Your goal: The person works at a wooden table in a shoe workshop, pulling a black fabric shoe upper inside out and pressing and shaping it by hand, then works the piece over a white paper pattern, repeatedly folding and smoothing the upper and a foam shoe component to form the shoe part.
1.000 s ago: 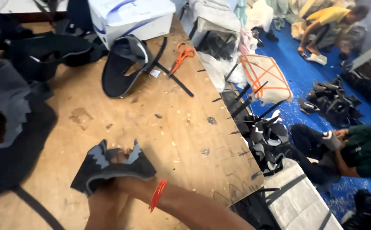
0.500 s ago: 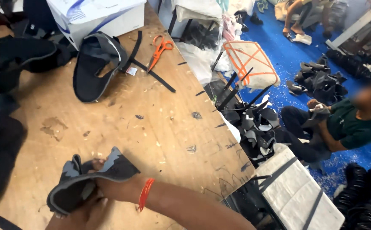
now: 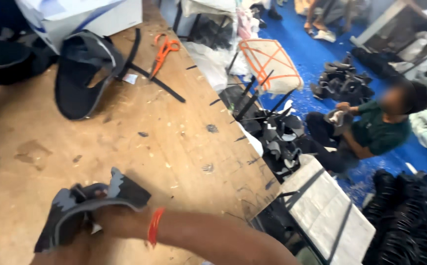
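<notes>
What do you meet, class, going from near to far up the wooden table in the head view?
Right hand gripping a dark grey shoe-upper piece → large black shoe upper → orange-handled scissors → white cardboard box.
</notes>
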